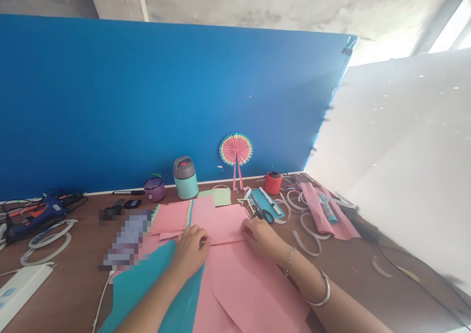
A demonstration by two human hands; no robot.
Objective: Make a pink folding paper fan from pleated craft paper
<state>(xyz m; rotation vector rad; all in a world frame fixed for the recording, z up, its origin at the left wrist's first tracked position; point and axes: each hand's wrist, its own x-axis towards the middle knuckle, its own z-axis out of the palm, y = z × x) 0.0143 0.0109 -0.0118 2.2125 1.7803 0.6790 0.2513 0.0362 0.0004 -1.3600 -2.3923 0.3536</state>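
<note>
Left hand point(191, 248) curls at the near-left corner of a pink sheet point(227, 222), right hand point(263, 236) curls over its right edge — can't tell if either pinches paper. Sheet lies flat between and just beyond them, near edge running left to right; long axis unclear, right hand overlapping it more. Larger pink paper point(253, 279) nearer the body — teal paper point(142, 286) under left forearm.

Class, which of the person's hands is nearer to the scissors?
Right. The right hand is just on the near side of the scissors; the left hand is farther away, to their left.
</note>
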